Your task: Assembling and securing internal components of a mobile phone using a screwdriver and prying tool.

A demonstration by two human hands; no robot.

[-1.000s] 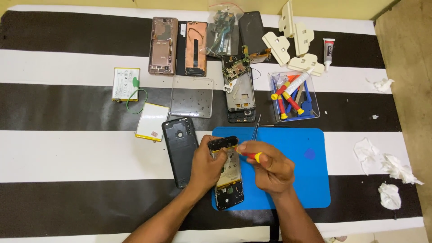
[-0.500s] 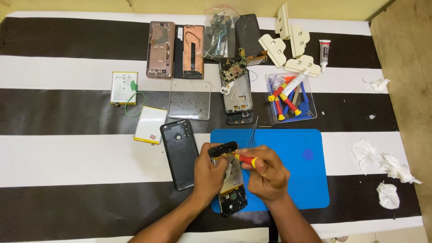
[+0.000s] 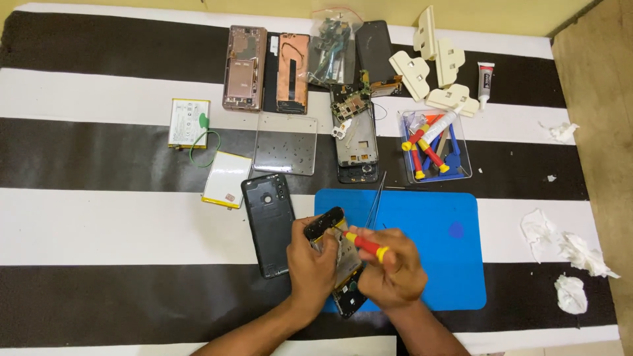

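Note:
My left hand point(image 3: 313, 267) grips an opened phone point(image 3: 339, 264) by its left side, tilting it over the left edge of the blue work mat point(image 3: 435, 244). My right hand point(image 3: 392, 273) holds a red and yellow screwdriver point(image 3: 364, 245), with its tip pointing at the phone's upper inside. The phone's lower end point(image 3: 349, 300) sticks out below my hands. A black back cover point(image 3: 269, 221) lies just left of my left hand. Thin tweezers point(image 3: 377, 198) lie on the mat's top edge.
A clear tray point(image 3: 461, 142) with more screwdrivers stands at the upper right of the mat. Behind it are phone frames point(image 3: 356, 135), a clear panel point(image 3: 285, 144), two batteries point(image 3: 190, 122), a parts bag point(image 3: 331, 49), cream clamps point(image 3: 428, 66), a glue tube point(image 3: 485, 76). Crumpled tissues point(image 3: 570, 254) lie right.
Both hands with the phone and screwdriver have stayed together in nearly the same place. The view has shifted slightly, so the hands sit a little lower and further right.

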